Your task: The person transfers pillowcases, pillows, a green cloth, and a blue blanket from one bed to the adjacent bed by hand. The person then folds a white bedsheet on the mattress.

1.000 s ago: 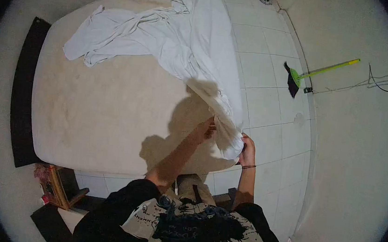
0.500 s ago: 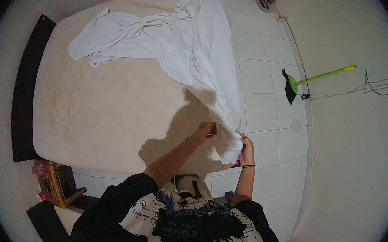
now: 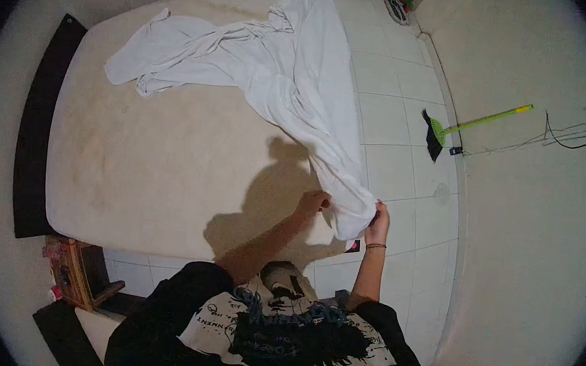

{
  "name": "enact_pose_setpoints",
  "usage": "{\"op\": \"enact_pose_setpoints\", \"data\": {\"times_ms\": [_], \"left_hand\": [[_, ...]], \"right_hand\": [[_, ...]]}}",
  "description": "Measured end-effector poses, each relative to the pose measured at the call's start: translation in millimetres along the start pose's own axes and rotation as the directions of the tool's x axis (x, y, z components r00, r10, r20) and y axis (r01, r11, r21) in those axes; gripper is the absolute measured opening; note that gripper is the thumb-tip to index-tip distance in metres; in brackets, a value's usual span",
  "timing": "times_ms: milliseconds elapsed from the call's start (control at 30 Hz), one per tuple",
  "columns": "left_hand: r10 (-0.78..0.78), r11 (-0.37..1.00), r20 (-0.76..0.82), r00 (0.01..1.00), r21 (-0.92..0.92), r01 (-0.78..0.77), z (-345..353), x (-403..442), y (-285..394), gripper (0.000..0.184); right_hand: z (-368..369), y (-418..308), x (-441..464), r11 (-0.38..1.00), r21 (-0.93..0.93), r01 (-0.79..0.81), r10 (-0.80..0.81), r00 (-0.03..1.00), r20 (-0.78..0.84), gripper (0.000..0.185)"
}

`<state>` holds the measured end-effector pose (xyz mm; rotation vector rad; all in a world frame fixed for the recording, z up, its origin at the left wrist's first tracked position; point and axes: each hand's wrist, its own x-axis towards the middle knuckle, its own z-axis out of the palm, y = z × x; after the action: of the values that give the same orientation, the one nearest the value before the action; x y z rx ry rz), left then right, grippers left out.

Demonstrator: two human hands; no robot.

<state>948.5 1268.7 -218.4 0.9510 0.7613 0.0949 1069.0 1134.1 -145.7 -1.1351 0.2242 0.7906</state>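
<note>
A white bed sheet lies bunched and wrinkled across the far part of a beige, stained mattress. One end of it stretches toward me along the mattress's right side. My left hand is closed on the near edge of this cloth, above the mattress. On the other side, my right hand grips the sheet's near right corner, its fingers partly hidden by the fabric. My shadow falls on the mattress beside my left arm.
A green broom leans on the right wall by hanging cables. A dark headboard borders the bed's left side, near a wooden stand. White tiles cover the floor; a mop head lies far off.
My right hand has risen slightly with the sheet corner, and the near end of the cloth has spread and shifted a little. My left hand has moved slightly away from me.
</note>
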Motion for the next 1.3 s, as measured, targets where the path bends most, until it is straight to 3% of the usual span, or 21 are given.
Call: {"op": "enact_pose_setpoints", "data": {"times_ms": [100,167,200,267,367,400,433,500,633,700,733,800,833,867,900,967,1067,1167,1233,1267,1300], "left_hand": [[0.144,0.988,-0.016,0.990,0.057,-0.143,13,-23,-4,0.023],[0.194,0.976,-0.046,0.980,0.114,-0.188,26,-40,-5,0.023],[0.282,0.921,-0.063,0.957,0.299,-0.251,30,-48,-4,0.024],[0.352,0.818,-0.018,0.936,0.492,-0.298,38,-60,-3,0.025],[0.464,0.760,0.083,0.882,0.475,-0.444,52,-67,-17,0.020],[0.796,0.331,0.239,0.555,0.597,-0.731,52,-60,-39,0.015],[0.799,0.328,0.239,0.552,0.595,-0.733,55,-72,-28,0.015],[0.354,0.703,0.419,0.836,0.470,-0.534,60,-97,-9,0.016],[0.189,0.769,0.616,0.764,0.391,-0.505,42,-120,1,0.018],[0.265,0.818,0.604,0.752,0.272,-0.507,6,-86,-47,0.026],[0.318,0.855,0.625,0.713,0.136,-0.501,-16,-72,-59,0.029],[0.081,0.986,0.329,0.941,-0.165,-0.027,-54,-75,-40,0.036],[0.084,0.945,0.222,0.972,-0.326,-0.007,-59,-81,-20,0.039],[0.063,0.878,0.113,0.992,-0.479,-0.001,-66,-85,3,0.042],[0.086,0.779,0.208,0.974,-0.624,0.065,-81,-76,21,0.043],[0.074,0.681,0.109,0.991,-0.732,0.030,-101,-64,45,0.044],[0.058,0.550,-0.088,0.994,-0.829,-0.106,-125,-47,59,0.046],[0.188,0.563,-0.227,0.956,-0.773,-0.294,-162,-32,63,0.051],[0.579,0.780,-0.141,0.803,-0.188,-0.596,-196,-30,61,0.043],[0.736,0.677,-0.088,0.672,0.095,-0.730,-213,-29,61,0.040],[0.751,0.660,-0.105,0.652,0.173,-0.731,-217,-45,82,0.038]], "right_hand": [[-43,10,33,0.992,-0.024,0.126,-0.129,0.982,-0.136,0.022],[-32,3,27,0.824,-0.399,0.402,-0.517,0.822,-0.238,0.021],[-18,-2,17,0.826,-0.396,0.401,-0.514,0.824,-0.237,0.021],[15,-9,-5,0.575,-0.647,0.500,-0.562,0.817,0.132,0.026],[47,5,-7,0.293,-0.852,0.435,-0.077,0.899,0.432,0.034],[65,3,-14,0.144,-0.910,0.389,0.115,0.907,0.406,0.036],[65,15,-7,0.141,-0.909,0.392,0.113,0.906,0.408,0.036],[67,37,9,-0.321,-0.786,0.527,0.160,0.849,0.504,0.036],[70,46,13,-0.113,-0.844,0.525,0.278,0.832,0.480,0.035],[63,55,-5,0.266,-0.843,0.467,0.150,0.844,0.514,0.035],[64,50,-23,0.320,-0.779,0.540,0.093,0.800,0.593,0.031],[65,47,-56,0.364,-0.781,0.508,0.088,0.815,0.572,0.031],[70,43,-72,0.412,-0.775,0.479,0.089,0.826,0.557,0.031],[82,32,-93,0.389,-0.879,0.276,0.252,0.886,0.390,0.032],[76,36,-100,0.391,-0.879,0.272,0.248,0.889,0.385,0.032],[63,46,-118,0.276,-0.819,0.503,0.217,0.798,0.563,0.034],[58,36,-142,0.327,-0.836,0.441,0.227,0.822,0.523,0.033],[55,24,-163,0.327,-0.848,0.418,0.204,0.845,0.495,0.033],[56,20,-176,0.351,-0.846,0.401,0.161,0.864,0.477,0.032],[55,18,-182,0.324,-0.874,0.363,0.173,0.885,0.432,0.032],[53,17,-187,0.298,-0.898,0.324,0.182,0.904,0.386,0.031]]}}
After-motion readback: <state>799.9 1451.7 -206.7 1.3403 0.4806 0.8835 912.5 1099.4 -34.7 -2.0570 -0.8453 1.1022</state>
